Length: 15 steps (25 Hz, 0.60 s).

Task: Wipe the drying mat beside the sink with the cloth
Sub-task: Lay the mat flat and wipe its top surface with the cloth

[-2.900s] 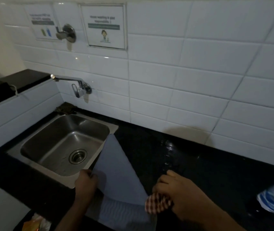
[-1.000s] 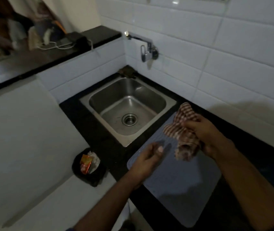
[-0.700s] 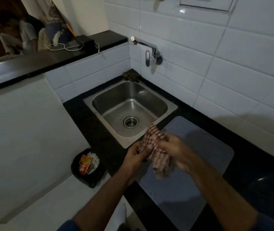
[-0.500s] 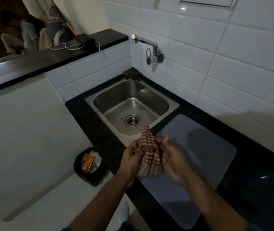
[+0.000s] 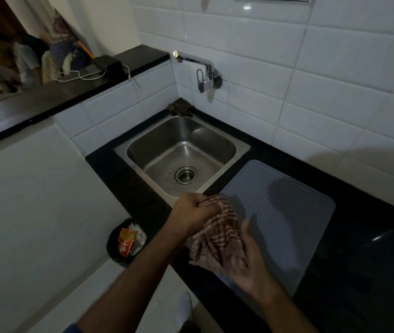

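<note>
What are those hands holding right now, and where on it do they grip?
A checked cloth. The left hand is closed around its bunched top end, while the right hand supports the hanging lower part from below, just over the drying mat.

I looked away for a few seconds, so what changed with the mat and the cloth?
The drying mat, earlier lifted at one end, now lies flat beside the sink. The cloth, earlier in the right hand alone, is now gripped by the left hand too. Sink unchanged.

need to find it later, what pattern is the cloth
Red-brown and white checks on the cloth, clearest in the head view.
</note>
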{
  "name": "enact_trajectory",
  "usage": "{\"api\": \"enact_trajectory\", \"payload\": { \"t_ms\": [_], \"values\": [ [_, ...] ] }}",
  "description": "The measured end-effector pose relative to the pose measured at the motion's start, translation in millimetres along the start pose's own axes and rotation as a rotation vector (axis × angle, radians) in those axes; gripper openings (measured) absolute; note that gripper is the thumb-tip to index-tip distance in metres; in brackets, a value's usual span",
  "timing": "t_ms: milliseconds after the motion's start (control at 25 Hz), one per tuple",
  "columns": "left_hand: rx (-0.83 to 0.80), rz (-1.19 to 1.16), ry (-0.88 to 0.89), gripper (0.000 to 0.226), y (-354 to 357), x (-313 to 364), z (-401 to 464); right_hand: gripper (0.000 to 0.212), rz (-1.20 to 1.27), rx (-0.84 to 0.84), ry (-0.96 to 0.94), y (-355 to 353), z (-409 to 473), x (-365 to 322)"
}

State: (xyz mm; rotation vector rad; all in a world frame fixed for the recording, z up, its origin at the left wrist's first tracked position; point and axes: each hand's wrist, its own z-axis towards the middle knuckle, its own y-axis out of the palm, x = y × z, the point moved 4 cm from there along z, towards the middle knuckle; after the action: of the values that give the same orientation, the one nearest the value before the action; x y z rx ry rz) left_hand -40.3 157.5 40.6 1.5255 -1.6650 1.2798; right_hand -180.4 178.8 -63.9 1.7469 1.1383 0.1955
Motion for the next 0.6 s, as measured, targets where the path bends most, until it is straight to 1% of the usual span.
{"api": "enact_trajectory", "payload": {
  "t_ms": [40,80,120,160,200,240,280,320,360,400,440,480,520,600],
  "values": [
    [-0.053,-0.113,-0.02,0.023,3,-1,0,0.058,-0.199,0.03,-0.102,-7,2,-14],
    [-0.093,-0.192,-0.021,0.023,7,-2,0,0.048,-0.435,0.054,-0.246,-11,4,-29],
    [-0.101,-0.213,0.001,0.024,10,-4,0,0.037,-0.695,0.11,-0.387,-15,3,-42],
    [-0.076,-0.181,0.043,0.024,13,-5,1,0.026,-0.905,0.208,-0.504,-18,1,-52],
    [-0.03,-0.107,0.097,0.023,16,-5,2,0.021,-1.054,0.326,-0.595,-20,-2,-59],
    [0.03,-0.006,0.164,0.022,18,-4,2,0.022,-1.144,0.421,-0.647,-19,-7,-59],
    [0.085,0.101,0.25,0.021,21,-1,0,0.032,-1.185,0.449,-0.628,-14,-12,-53],
    [0.115,0.217,0.343,0.021,25,2,-4,0.05,-1.069,0.392,-0.495,-7,-13,-43],
    [0.118,0.363,0.44,0.02,31,6,-9,0.066,-0.818,0.305,-0.342,-1,-14,-33],
    [0.113,0.534,0.555,0.017,37,10,-17,0.072,-0.559,0.249,-0.208,7,-19,-26],
    [0.121,0.692,0.704,0.016,44,13,-27,0.072,-0.33,0.185,-0.146,14,-23,-23],
    [0.132,0.838,0.845,0.016,52,12,-35,0.073,-0.146,0.114,-0.133,14,-21,-27],
    [0.131,0.961,0.927,0.018,60,4,-41,0.075,-0.038,0.097,-0.141,16,-22,-31],
    [0.106,1.107,0.998,0.022,72,-8,-50,0.077,0.054,0.131,-0.15,15,-22,-34]
  ]
}}
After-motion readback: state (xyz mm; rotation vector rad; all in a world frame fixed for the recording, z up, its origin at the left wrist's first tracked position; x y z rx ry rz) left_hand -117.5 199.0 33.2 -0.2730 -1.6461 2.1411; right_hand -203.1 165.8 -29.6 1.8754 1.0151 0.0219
